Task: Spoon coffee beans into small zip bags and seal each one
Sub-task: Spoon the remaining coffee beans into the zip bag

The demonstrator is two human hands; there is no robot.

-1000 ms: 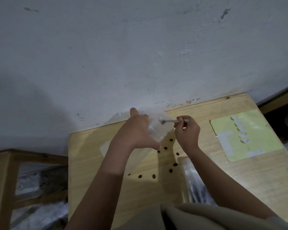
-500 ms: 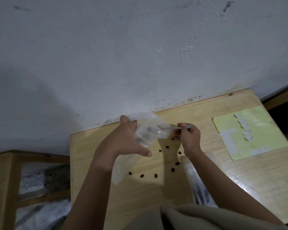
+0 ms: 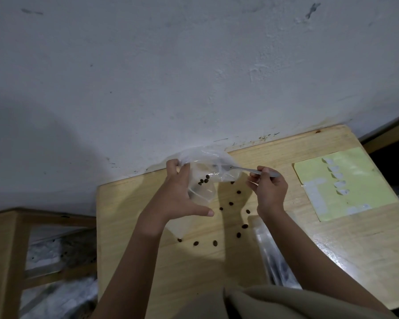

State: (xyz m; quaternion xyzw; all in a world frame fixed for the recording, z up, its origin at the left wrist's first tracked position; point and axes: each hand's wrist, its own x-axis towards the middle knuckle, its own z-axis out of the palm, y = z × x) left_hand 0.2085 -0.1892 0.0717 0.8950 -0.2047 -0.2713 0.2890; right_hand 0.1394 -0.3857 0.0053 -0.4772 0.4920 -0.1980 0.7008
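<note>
The step in hand looks like filling: the left hand (image 3: 180, 199) grips a clear zip bag (image 3: 203, 178), fingers curled over its upper edge and thumb stretched out below, holding it up off the wooden counter (image 3: 217, 268) with the mouth turned toward the right. The right hand (image 3: 271, 192) pinches the handle of a metal spoon (image 3: 244, 169), whose bowl sits inside the bag's mouth. A few beans (image 3: 204, 179) show through the plastic, bunched just below the spoon, so a spoonful seems to be going in or just tipped out; I cannot tell whether the bowl holds any more. More loose beans (image 3: 230, 203) lie scattered on the counter under and between the hands, in a rough arc running toward the near edge. By the right forearm lies a dark glossy pouch (image 3: 274, 256), possibly the bean supply, though its contents are unclear. A yellow sheet (image 3: 355, 180) with pale patches lies well apart at the right. Next, I judge, the spoon must come out without snagging the thin plastic, then either go back for another scoop or be put down so both hands can press the zip closed. The bag is limp and held at one edge only, so tilting it further could spill the beans already inside.
</note>
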